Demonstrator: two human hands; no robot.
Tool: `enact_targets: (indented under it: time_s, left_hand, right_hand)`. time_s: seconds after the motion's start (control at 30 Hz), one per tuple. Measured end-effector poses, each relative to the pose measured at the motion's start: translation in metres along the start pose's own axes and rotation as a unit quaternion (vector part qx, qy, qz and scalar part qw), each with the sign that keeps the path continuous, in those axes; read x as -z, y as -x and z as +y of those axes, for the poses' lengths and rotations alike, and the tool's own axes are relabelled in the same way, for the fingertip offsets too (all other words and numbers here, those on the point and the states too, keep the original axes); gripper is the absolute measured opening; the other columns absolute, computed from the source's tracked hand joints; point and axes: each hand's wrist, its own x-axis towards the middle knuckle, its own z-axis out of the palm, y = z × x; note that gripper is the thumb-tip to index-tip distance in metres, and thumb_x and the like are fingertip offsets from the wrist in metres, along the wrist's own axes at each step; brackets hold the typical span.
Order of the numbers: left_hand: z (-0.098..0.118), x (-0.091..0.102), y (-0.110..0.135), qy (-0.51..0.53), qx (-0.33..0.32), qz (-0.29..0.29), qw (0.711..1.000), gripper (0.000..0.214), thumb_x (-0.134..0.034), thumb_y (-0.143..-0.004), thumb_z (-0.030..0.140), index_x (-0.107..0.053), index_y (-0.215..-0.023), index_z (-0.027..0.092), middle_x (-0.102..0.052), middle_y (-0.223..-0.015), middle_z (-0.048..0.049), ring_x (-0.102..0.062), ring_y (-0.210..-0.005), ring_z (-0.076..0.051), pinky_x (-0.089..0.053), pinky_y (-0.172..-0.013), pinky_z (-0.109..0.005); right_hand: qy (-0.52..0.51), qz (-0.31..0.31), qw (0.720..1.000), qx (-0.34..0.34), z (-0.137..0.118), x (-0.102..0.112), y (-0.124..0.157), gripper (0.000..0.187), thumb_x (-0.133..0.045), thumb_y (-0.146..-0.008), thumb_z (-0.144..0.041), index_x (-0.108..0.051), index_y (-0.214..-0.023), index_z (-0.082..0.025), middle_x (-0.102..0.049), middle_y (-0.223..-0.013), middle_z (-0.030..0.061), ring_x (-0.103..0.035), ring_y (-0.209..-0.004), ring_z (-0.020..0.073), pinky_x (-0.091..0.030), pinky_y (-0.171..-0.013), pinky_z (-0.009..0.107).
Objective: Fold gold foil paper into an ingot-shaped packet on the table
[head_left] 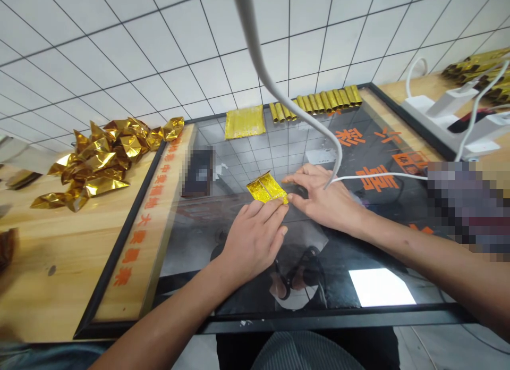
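Observation:
A small piece of gold foil paper [266, 188], partly folded, lies on the glass table top [247, 157]. My left hand [253, 237] rests flat on the glass with its fingertips pressing the paper's near edge. My right hand [322, 194] lies beside it on the right, fingers extended and close together, thumb and forefinger touching the paper's right corner. Neither hand has lifted the paper.
A flat gold sheet stack [244, 122] and a row of rolled gold pieces [319, 102] lie at the glass's far edge. A heap of folded gold shapes [103, 157] sits on the wooden bench at left. A white cable [279, 88] hangs over my right hand. White power strip [446, 112] at right.

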Motion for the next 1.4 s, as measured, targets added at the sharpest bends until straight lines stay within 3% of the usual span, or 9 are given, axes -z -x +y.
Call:
enact_targets:
  time_s: [0.27,0.5,0.73,0.97,1.13,1.23,1.4]
  left_hand:
    - [0.002,0.002,-0.003,-0.017,0.01,-0.026,0.999,0.047,-0.042,-0.114,0.036,-0.061,-0.151,0.015,-0.065,-0.152,-0.0105,-0.059,-0.117,-0.029,-0.048,-0.096,-0.048]
    - [0.003,0.002,-0.004,-0.017,0.016,-0.036,0.999,0.047,-0.042,-0.114,0.035,-0.061,-0.151,0.015,-0.065,-0.152,-0.0096,-0.057,-0.116,-0.03,-0.047,-0.095,-0.049]
    - [0.003,0.001,-0.003,-0.026,0.015,-0.039,0.999,0.046,-0.043,-0.113,0.035,-0.061,-0.151,0.016,-0.064,-0.151,-0.01,-0.057,-0.115,-0.03,-0.048,-0.093,-0.05]
    - [0.002,-0.001,-0.002,-0.035,0.005,-0.009,0.999,0.044,-0.044,-0.113,0.033,-0.063,-0.148,0.014,-0.067,-0.148,-0.0107,-0.059,-0.115,-0.03,-0.047,-0.094,-0.048]
    - [0.003,-0.001,-0.002,-0.044,0.002,-0.008,0.999,0.044,-0.044,-0.113,0.034,-0.063,-0.149,0.015,-0.066,-0.149,-0.0112,-0.059,-0.115,-0.03,-0.046,-0.094,-0.047]
    - [0.004,0.0,-0.003,-0.051,0.003,-0.015,0.999,0.046,-0.043,-0.113,0.035,-0.061,-0.15,0.015,-0.065,-0.151,-0.0109,-0.059,-0.114,-0.03,-0.046,-0.092,-0.047]
    - [0.005,0.003,-0.005,-0.044,0.004,-0.032,0.999,0.046,-0.042,-0.113,0.035,-0.062,-0.149,0.015,-0.066,-0.149,-0.0103,-0.058,-0.113,-0.029,-0.047,-0.092,-0.048]
  right_hand:
    - [-0.046,-0.005,0.999,-0.001,0.007,-0.001,-0.004,0.031,-0.072,-0.094,-0.028,-0.076,-0.125,-0.026,-0.074,-0.112,0.0081,-0.069,-0.109,0.03,-0.054,-0.099,0.048]
    - [-0.008,0.004,1.0,-0.022,0.0,0.0,-0.01,0.014,-0.077,-0.091,-0.031,-0.069,-0.1,-0.025,-0.075,-0.101,0.0044,-0.069,-0.099,0.0273,-0.049,-0.091,0.043]
    - [0.006,0.004,0.998,-0.057,-0.006,0.0,-0.017,0.02,-0.077,-0.092,-0.032,-0.061,-0.084,-0.025,-0.073,-0.092,0.0004,-0.067,-0.091,0.0236,-0.04,-0.082,0.038]
    - [-0.029,0.007,0.998,-0.061,0.0,-0.004,-0.021,0.021,-0.074,-0.094,-0.035,-0.064,-0.079,-0.025,-0.07,-0.084,-0.0018,-0.062,-0.08,0.0192,-0.037,-0.076,0.036]
    - [-0.067,-0.02,0.996,-0.051,0.004,0.002,-0.02,0.021,-0.075,-0.094,-0.038,-0.066,-0.081,-0.025,-0.071,-0.088,-0.0005,-0.064,-0.085,0.0203,-0.041,-0.079,0.035]
    - [-0.043,-0.026,0.998,-0.046,0.003,0.004,-0.019,0.02,-0.08,-0.089,-0.037,-0.065,-0.083,-0.025,-0.071,-0.09,0.0003,-0.065,-0.087,0.0216,-0.042,-0.081,0.036]
    - [0.012,-0.009,0.999,-0.051,-0.003,0.0,-0.017,0.024,-0.076,-0.092,-0.035,-0.06,-0.078,-0.024,-0.07,-0.087,0.001,-0.063,-0.085,0.0221,-0.039,-0.079,0.037]
